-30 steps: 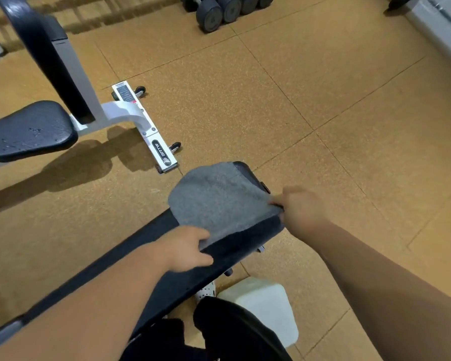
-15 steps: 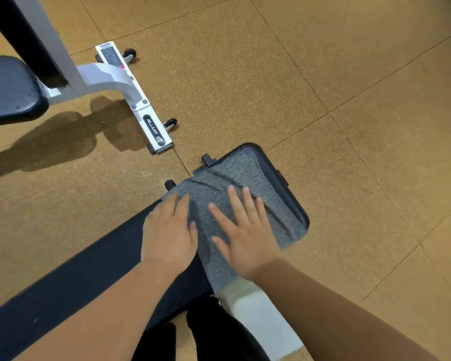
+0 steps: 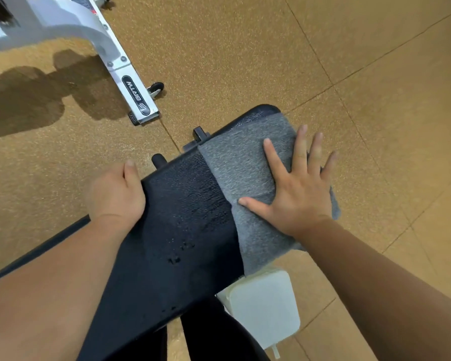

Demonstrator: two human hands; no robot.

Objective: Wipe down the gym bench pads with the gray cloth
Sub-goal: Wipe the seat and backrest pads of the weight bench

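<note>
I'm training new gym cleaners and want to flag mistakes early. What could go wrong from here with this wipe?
1. The gray cloth hangs over the bench pad's edge and is held only by the flat right hand; a hard stroke could drag it onto the floor.
2. Droplets sit on the bare pad beside the cloth; strokes kept near the end might miss them, as might the strip under the gripping left hand.

Grained black pad (image 3: pixel 182 204) (cloth (image 3: pixel 242 162) fuzzy)
</note>
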